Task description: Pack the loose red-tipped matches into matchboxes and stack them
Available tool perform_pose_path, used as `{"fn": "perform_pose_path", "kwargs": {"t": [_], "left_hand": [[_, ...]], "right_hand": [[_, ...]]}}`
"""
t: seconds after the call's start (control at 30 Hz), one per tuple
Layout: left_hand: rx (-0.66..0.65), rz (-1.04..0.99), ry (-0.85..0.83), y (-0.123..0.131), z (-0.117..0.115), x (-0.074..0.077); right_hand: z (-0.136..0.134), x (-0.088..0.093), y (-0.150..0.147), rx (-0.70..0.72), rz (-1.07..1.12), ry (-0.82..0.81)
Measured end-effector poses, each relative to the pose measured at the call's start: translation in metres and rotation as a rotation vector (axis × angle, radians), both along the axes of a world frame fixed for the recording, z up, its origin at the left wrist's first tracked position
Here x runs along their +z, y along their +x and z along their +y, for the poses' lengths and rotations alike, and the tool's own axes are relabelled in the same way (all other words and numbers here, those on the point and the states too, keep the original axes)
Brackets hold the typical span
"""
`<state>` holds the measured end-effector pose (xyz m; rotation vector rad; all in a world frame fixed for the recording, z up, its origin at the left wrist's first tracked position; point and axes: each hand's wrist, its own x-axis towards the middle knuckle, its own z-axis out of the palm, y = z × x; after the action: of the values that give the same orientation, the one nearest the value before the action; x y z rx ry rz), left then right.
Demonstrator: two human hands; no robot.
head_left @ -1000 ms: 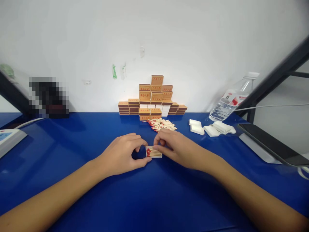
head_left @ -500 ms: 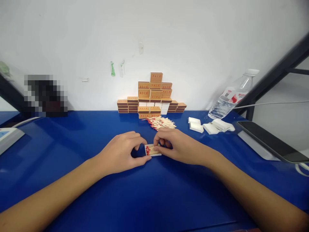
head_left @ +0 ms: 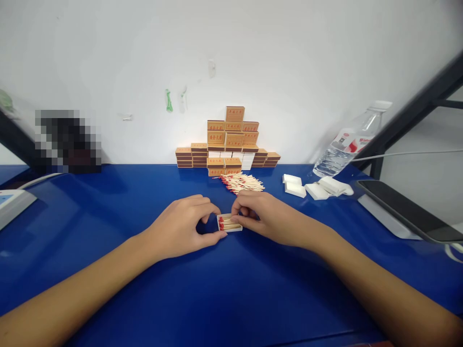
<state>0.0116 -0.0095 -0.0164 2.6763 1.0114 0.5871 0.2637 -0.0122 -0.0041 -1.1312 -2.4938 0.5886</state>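
Match tray point(head_left: 231, 230) — far right corner hidden behind the right hand point(head_left: 265, 217), whose pinch is too small to resolve. Left of the tray: a dark object point(head_left: 74, 142), pixelated; farther left, a white device point(head_left: 21, 207) — cropped.

Your left hand point(head_left: 183, 225) and right hand point(head_left: 265, 217) are bare. So are your slim left forearm point(head_left: 99, 284) at eight o'clock and right forearm point(head_left: 365, 284) at four.

The matches point(head_left: 226, 224) in the little white tray point(head_left: 233, 231) lie straighter now, more side by side, instead of slanting across each other. The right hand's point(head_left: 265, 215) fingertips reach a tiny bit farther in over them than at first. The view tips down slightly, so the matchbox stack point(head_left: 234, 140) shows higher up.
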Motion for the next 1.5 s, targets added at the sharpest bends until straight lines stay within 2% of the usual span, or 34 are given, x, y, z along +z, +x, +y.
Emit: {"fn": "perform_pose_path", "kwargs": {"t": [0.17,0.3,0.4,0.47,0.53,0.67,0.83,1.0,1.27,1.5], "left_hand": [[0.001,-0.008,0.001,-0.001,0.000,-0.001],[0.000,-0.016,-0.005,0.000,0.000,-0.001],[0.021,-0.076,-0.012,0.001,-0.001,0.000],[0.043,-0.114,-0.013,0.001,-0.001,0.001],[0.042,-0.096,-0.028,0.001,-0.001,0.002],[0.031,-0.041,-0.062,0.001,0.001,0.002],[0.048,-0.076,-0.047,0.000,0.003,0.000],[0.072,-0.090,-0.071,0.001,0.004,0.000],[0.101,-0.076,-0.075,-0.001,0.005,-0.001],[0.087,-0.057,-0.080,0.000,0.005,-0.001]], "right_hand": [[-0.003,-0.002,-0.003,-0.002,0.052,-0.044],[0.000,0.007,0.002,0.003,0.054,0.006],[0.010,0.021,0.023,-0.157,0.047,0.126],[0.019,0.029,0.045,-0.283,-0.045,0.170],[0.029,0.033,0.067,-0.297,-0.166,0.060],[0.043,0.028,0.093,-0.271,-0.194,-0.138],[0.046,0.019,0.090,-0.239,-0.209,-0.226],[0.040,0.021,0.094,-0.251,-0.266,-0.334],[0.036,0.033,0.090,-0.381,-0.204,-0.143],[0.038,0.021,0.073,-0.282,-0.199,-0.181]]}}
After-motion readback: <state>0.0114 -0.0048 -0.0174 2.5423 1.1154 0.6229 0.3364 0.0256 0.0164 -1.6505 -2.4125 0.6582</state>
